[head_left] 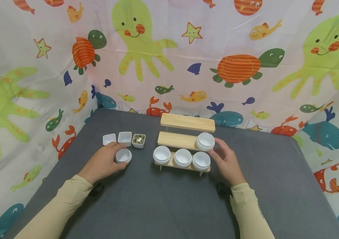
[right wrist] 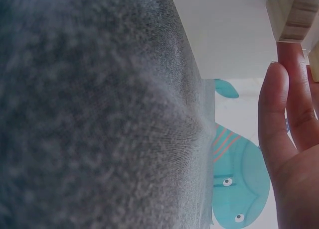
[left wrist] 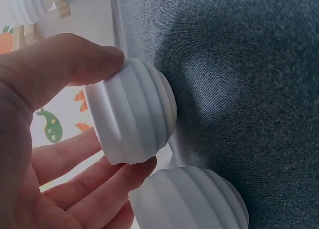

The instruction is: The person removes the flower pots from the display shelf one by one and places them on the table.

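Note:
My left hand (head_left: pixel 107 161) grips a small white round pot (head_left: pixel 123 156) on the grey table, thumb on one side and fingers on the other. In the left wrist view this pot (left wrist: pixel 130 112) shows ribbed sides, with a second white pot (left wrist: pixel 192 201) close beside it. My right hand (head_left: pixel 225 161) holds another white round pot (head_left: pixel 205 142) at the right end of the middle shelf (head_left: pixel 175 139) of a three-tier wooden stand. In the right wrist view the fingers (right wrist: pixel 273 109) reach up by the shelf's end; that pot is out of sight there.
Several white pots, among them a left one (head_left: pixel 161 155), line the lowest shelf (head_left: pixel 169 165). The top shelf (head_left: pixel 187 122) is bare wood. Behind my left hand stand two square white pots and a square pot with a plant (head_left: pixel 138 140). A patterned curtain (head_left: pixel 163 66) borders the table.

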The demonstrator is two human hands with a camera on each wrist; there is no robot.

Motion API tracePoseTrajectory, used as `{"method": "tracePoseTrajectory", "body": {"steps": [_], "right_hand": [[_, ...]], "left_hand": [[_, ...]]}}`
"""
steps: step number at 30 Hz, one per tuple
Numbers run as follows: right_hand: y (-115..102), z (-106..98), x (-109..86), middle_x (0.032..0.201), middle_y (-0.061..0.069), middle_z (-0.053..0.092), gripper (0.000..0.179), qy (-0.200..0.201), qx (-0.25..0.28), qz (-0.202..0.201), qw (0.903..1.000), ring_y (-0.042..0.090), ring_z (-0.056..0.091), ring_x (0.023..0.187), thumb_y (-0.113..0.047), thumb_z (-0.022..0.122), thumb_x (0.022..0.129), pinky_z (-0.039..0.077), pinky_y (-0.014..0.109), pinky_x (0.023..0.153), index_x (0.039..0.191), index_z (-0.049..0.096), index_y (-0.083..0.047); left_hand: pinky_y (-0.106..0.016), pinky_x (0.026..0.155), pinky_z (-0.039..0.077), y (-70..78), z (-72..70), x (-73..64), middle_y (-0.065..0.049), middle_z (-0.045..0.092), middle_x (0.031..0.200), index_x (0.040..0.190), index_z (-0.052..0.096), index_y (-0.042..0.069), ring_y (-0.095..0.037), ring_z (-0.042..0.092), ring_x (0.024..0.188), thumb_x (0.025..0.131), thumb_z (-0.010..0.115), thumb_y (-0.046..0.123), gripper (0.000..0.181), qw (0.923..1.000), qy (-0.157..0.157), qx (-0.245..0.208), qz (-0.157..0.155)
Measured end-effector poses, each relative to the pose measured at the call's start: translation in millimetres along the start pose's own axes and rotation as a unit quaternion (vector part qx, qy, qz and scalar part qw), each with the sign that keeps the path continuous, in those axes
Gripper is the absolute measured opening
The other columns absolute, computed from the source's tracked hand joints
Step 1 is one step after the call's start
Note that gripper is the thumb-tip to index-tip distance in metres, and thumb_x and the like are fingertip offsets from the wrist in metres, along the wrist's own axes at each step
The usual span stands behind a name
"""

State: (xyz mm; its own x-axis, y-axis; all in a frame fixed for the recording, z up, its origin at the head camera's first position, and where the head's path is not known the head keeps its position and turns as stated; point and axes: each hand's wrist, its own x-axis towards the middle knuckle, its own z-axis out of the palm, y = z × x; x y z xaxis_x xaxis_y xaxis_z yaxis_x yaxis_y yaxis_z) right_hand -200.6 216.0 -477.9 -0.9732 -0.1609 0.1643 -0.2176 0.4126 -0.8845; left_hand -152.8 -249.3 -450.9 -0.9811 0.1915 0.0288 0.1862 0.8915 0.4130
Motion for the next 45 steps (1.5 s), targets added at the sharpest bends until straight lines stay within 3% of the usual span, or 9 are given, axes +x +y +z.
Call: {"method": "tracePoseTrajectory", "body": {"steps": [18, 25, 27, 32, 38, 45], "right_hand": [[3.5, -0.7, 0.1, 0.159, 0.005, 0.057, 0.054, 0.004, -0.008, 0.003, 1.0000, 0.036, 0.067, 0.132, -0.024, 0.070, 0.107, 0.052, 0.059, 0.112, 0.158, 0.055, -0.022], [2.8, -2.4, 0.1, 0.159, 0.004, 0.058, 0.053, 0.003, -0.006, 0.000, 1.0000, 0.033, 0.068, 0.130, -0.024, 0.070, 0.107, 0.053, 0.020, 0.103, 0.157, 0.056, -0.023], [2.2, -2.0, -0.1, 0.158, 0.004, 0.058, 0.053, 0.003, -0.005, -0.003, 1.0000, 0.033, 0.068, 0.130, -0.023, 0.070, 0.107, 0.052, 0.017, 0.102, 0.157, 0.056, -0.022], [1.7, -1.1, 0.2, 0.158, 0.004, 0.058, 0.053, 0.000, -0.002, -0.007, 1.0000, 0.033, 0.068, 0.130, -0.023, 0.071, 0.106, 0.051, 0.015, 0.102, 0.157, 0.056, -0.021], [0.7, -1.4, 0.2, 0.157, 0.006, 0.059, 0.052, 0.005, 0.000, -0.004, 1.0000, 0.032, 0.068, 0.126, -0.021, 0.071, 0.106, 0.054, 0.021, 0.101, 0.156, 0.058, -0.020], [2.2, -3.4, 2.4, 0.156, 0.004, 0.060, 0.051, 0.002, 0.009, -0.006, 0.9999, 0.032, 0.069, 0.126, -0.020, 0.072, 0.105, 0.056, 0.031, 0.106, 0.155, 0.058, -0.021]], "left_hand": [[-0.056, 0.098, 0.058, -1.0, -0.3, -0.3, -0.017, 0.070, 0.134, 0.145, 0.067, 0.008, -0.032, 0.069, 0.112, 0.089, 0.088, 0.033, 0.064, 0.9999, -0.007, -0.005, 0.006], [-0.059, 0.104, 0.057, 4.6, -4.0, -0.3, -0.018, 0.068, 0.139, 0.147, 0.064, 0.009, -0.036, 0.068, 0.120, 0.088, 0.088, 0.038, 0.070, 0.9999, -0.009, -0.008, 0.002], [-0.060, 0.107, 0.055, 9.9, -6.8, 0.3, -0.017, 0.067, 0.142, 0.147, 0.064, 0.009, -0.038, 0.067, 0.125, 0.089, 0.087, 0.041, 0.071, 1.0000, -0.006, -0.005, 0.002], [-0.061, 0.112, 0.053, 35.2, -16.7, 6.6, -0.016, 0.064, 0.147, 0.150, 0.062, 0.008, -0.038, 0.064, 0.133, 0.092, 0.085, 0.042, 0.071, 0.9998, 0.008, -0.006, 0.018], [-0.055, 0.110, 0.055, 86.1, -27.0, 22.1, -0.012, 0.067, 0.143, 0.149, 0.062, 0.010, -0.034, 0.066, 0.131, 0.097, 0.080, 0.037, 0.062, 0.9950, 0.033, -0.041, 0.085], [-0.050, 0.112, 0.055, 143.6, -26.8, 49.3, -0.010, 0.067, 0.143, 0.149, 0.062, 0.009, -0.029, 0.067, 0.129, 0.100, 0.075, 0.037, 0.058, 0.9858, 0.015, -0.063, 0.155]]}}
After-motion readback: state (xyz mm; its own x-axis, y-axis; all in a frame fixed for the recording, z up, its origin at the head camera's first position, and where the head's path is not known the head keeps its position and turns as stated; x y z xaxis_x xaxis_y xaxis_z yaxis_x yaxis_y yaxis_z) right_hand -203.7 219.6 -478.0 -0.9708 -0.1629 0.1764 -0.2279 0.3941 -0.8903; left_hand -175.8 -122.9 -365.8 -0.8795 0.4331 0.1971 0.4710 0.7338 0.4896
